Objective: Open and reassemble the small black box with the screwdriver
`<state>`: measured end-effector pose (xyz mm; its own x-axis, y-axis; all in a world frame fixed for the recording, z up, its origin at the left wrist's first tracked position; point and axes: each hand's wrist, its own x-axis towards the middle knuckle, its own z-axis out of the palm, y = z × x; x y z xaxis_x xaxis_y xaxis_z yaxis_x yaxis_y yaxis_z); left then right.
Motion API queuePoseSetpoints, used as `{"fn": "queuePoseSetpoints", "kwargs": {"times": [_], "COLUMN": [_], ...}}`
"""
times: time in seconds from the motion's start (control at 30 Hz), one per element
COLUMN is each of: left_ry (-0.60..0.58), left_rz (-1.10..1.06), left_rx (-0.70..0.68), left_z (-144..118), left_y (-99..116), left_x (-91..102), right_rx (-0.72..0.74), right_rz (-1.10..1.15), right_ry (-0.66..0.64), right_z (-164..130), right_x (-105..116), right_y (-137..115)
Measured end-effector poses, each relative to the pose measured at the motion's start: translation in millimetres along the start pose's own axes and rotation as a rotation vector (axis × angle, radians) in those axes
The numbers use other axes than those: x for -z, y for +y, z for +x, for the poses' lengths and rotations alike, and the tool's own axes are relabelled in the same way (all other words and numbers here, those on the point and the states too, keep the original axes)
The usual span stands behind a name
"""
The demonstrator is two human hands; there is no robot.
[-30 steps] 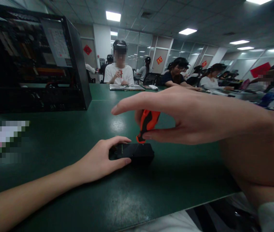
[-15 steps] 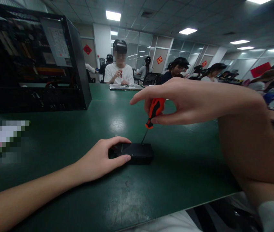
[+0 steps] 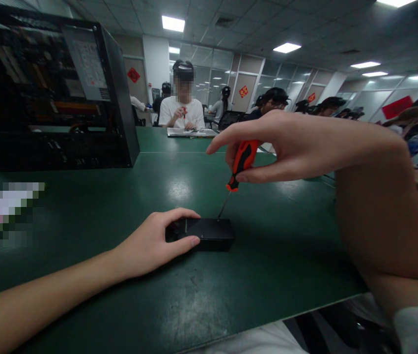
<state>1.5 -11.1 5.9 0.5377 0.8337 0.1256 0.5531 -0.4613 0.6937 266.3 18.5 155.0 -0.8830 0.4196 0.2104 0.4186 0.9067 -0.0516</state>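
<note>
Head view shows two of the person's own hands, one screwdriver and one small black box, all over a dark green counter. One black box lies flat on the counter, its long axis running left to right across the picture. The left hand lies at the box's left end, thumb along the far edge and fingers curled along the near edge, so that end is clasped between them. Above and to the right of the box, the right hand pinches the one screwdriver by its orange and black handle between the thumb and the bent fingers, while the forefinger sticks out straight to the left. The screwdriver's long axis is tilted: the handle leans up and to the right, and the thin shaft points down and to the left, its tip at the far top edge of the box near the right end; whether the tip touches cannot be told.

Left of the box and further back stands one open computer case on the counter. Beyond the box, several people sit at other counters, the nearest being a person in a white shirt.
</note>
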Motion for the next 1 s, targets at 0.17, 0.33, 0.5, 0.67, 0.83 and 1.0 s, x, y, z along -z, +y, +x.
{"fn": "queuePoseSetpoints", "kwargs": {"times": [0.17,0.33,0.5,0.67,0.83,1.0], "left_ry": [0.002,0.003,-0.002,0.005,0.002,0.000], "left_rz": [-0.001,0.001,-0.008,-0.009,0.002,-0.001], "left_rx": [-0.003,0.000,-0.005,-0.011,-0.006,-0.008], "left_z": [0.3,-0.7,0.4,-0.2,-0.9,-0.6], "left_y": [0.8,1.2,1.9,-0.3,-2.0,-1.2], "left_x": [0.2,0.9,1.5,0.5,-0.5,-0.5], "right_rx": [0.031,0.014,0.015,0.025,-0.004,-0.023], "right_rz": [0.022,0.007,0.000,-0.015,-0.015,-0.025], "right_ry": [0.013,-0.013,-0.021,-0.024,-0.032,-0.046], "right_z": [1.3,1.0,1.4,1.1,-1.2,-1.8], "right_x": [-4.5,-2.6,-1.4,-0.9,2.4,3.9], "right_y": [7.6,4.3,-0.3,1.8,1.3,-1.0]}}
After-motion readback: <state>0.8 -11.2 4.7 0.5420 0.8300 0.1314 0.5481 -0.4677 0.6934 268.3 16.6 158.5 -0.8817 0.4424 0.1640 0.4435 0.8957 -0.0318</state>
